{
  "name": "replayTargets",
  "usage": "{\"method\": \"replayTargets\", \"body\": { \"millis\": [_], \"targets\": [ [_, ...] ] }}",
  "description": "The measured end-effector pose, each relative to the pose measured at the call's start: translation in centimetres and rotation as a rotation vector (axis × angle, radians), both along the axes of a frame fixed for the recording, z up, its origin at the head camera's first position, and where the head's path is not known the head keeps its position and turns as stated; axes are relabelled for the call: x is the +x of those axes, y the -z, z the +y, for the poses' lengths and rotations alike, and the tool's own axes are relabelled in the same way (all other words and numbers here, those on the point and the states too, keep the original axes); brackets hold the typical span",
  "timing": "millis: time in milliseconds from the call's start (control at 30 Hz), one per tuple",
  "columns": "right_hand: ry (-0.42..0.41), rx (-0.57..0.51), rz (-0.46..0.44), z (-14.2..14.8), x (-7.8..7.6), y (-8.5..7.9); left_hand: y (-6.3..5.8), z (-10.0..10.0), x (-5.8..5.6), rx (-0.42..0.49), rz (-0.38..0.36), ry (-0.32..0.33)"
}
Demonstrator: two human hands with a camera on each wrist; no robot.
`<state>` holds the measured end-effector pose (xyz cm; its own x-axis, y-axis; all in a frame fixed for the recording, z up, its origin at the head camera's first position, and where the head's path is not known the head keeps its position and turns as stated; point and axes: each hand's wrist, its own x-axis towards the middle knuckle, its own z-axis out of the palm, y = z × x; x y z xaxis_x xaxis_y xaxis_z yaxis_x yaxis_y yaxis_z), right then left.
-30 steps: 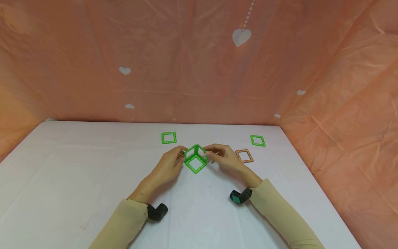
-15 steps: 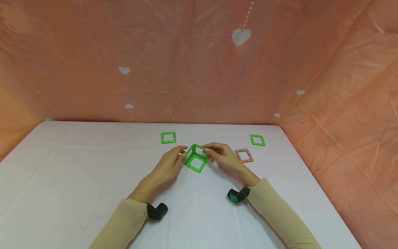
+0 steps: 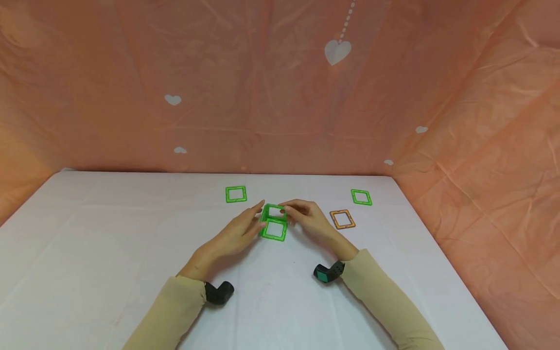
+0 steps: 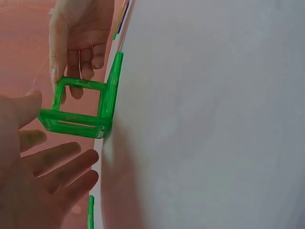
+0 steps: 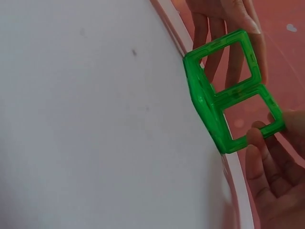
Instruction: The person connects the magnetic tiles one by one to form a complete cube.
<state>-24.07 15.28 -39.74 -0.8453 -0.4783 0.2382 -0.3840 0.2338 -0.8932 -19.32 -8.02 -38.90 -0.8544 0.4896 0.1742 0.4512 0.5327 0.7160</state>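
Head: joined green squares sat between the spread left hand and the right hand, which was at their far right edge. Left wrist: left thumb beside a corner, fingers straight. Right wrist: right hand pinched one rim.

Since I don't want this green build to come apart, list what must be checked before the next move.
1. Right grip pinching the green build: ok.
2. Left grip closed around it: not ok; fingers are straight.
3. Build's two upright squares meeting edge to edge: ok.
4. Build's base resting flat on the table: cannot tell.
5. Loose orange square apart from the build: ok.
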Motion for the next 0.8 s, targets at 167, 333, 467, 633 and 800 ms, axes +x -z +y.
{"method": "replayTargets", "body": {
  "millis": [167,333,467,633,800],
  "targets": [
    [0.014,0.025,-0.019,-0.38,0.02,0.01,0.05,-0.24,-0.13,0.005,-0.021,0.028],
    [0.022,0.044,-0.053,-0.58,0.13,-0.05,-0.14,-0.53,-0.14,-0.007,-0.033,0.056],
    [0.019,0.038,-0.073,-0.69,0.02,0.18,-0.31,-0.68,-0.15,-0.014,-0.041,0.062],
    [0.017,0.043,-0.071,-0.69,0.07,0.29,-0.24,-0.68,-0.10,-0.037,-0.048,0.053],
    [0.017,0.065,-0.055,-0.45,0.31,0.21,-0.20,-0.50,-0.10,-0.075,-0.031,0.044]
  ]
}}
